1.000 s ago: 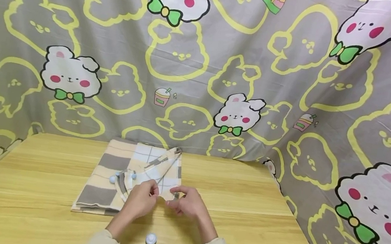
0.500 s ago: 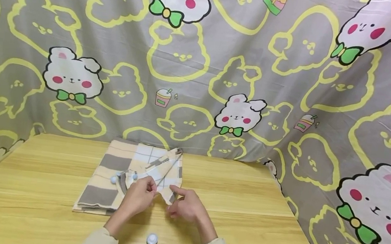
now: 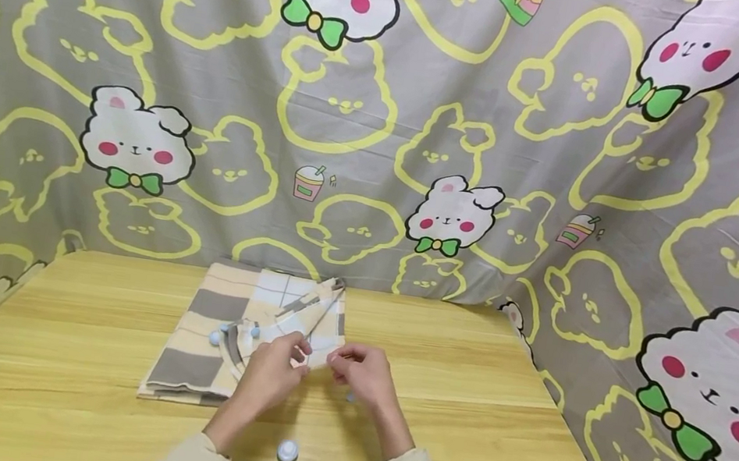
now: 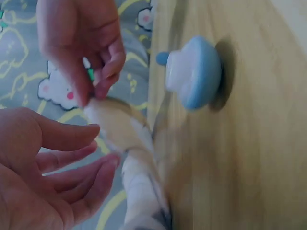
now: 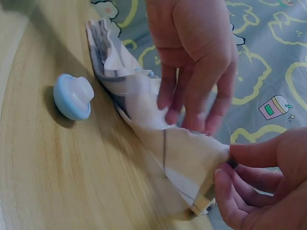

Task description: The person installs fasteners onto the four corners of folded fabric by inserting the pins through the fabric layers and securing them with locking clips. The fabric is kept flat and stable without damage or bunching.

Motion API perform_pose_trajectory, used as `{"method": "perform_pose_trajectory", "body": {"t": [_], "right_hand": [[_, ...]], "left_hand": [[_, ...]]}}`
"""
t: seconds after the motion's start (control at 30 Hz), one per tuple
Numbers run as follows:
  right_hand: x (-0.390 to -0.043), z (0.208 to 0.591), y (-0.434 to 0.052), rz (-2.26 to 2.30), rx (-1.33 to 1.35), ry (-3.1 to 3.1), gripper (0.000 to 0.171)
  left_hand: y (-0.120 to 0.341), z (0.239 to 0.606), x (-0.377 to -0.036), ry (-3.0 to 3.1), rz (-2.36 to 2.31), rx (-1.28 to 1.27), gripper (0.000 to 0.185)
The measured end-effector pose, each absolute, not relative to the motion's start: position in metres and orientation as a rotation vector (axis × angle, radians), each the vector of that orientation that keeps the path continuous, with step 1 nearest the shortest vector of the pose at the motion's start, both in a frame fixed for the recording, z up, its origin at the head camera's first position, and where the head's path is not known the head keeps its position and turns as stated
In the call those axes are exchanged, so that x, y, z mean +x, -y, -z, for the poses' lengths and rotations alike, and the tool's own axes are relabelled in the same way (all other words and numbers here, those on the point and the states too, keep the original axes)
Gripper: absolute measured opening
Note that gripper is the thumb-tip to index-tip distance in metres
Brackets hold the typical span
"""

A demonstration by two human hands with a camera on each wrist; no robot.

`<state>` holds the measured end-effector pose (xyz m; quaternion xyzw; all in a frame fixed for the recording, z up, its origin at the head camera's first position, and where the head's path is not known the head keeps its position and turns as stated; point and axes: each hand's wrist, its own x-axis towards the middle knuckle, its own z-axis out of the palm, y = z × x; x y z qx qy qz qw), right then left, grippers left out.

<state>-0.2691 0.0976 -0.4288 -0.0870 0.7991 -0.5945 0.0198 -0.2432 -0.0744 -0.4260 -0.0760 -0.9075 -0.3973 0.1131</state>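
Note:
A folded plaid cloth (image 3: 191, 339) in beige, grey and white lies on the table, its near right part lifted. My right hand (image 3: 365, 376) pinches a corner of it between thumb and fingers; the right wrist view shows this cloth corner (image 5: 192, 153) drawn taut. My left hand (image 3: 275, 367) hovers beside the lifted edge. In the left wrist view the left hand (image 4: 57, 172) has its thumb and fingers parted, with nothing between them. A mushroom-shaped, blue-and-white piece (image 3: 287, 452) sits on the table between the forearms, apart from both hands.
Small light-blue round pieces (image 3: 255, 332) sit on the cloth's folded strip. Another small blue piece (image 3: 350, 396) shows on the table under the right hand. The wooden table (image 3: 475, 434) is enclosed by a patterned grey curtain (image 3: 363, 174) at the back and sides.
My left hand has parted its fingers from the cloth edge. The right fingers have come together on the corner. A small blue piece now shows beneath the right hand.

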Motion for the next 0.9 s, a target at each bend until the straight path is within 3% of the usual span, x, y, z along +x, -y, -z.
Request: {"method": "perform_pose_trajectory", "body": {"t": [0.13, 0.47, 0.73, 0.9], "right_hand": [[-0.270, 0.429, -0.098, 1.896, -0.243, -2.462, 0.013], [-0.271, 0.430, -0.096, 1.924, -0.237, -2.455, 0.013], [-0.271, 0.428, -0.096, 1.904, -0.235, -2.454, 0.014], [-0.269, 0.426, -0.099, 1.855, -0.217, -2.464, 0.025]], "left_hand": [[0.067, 0.430, -0.240, 2.658, 1.190, -0.279, 0.027], [0.069, 0.435, -0.243, 2.617, 1.152, -0.285, 0.004], [0.069, 0.435, -0.247, 2.604, 1.182, -0.263, 0.008], [0.069, 0.437, -0.249, 2.606, 1.188, -0.244, 0.009]]}}
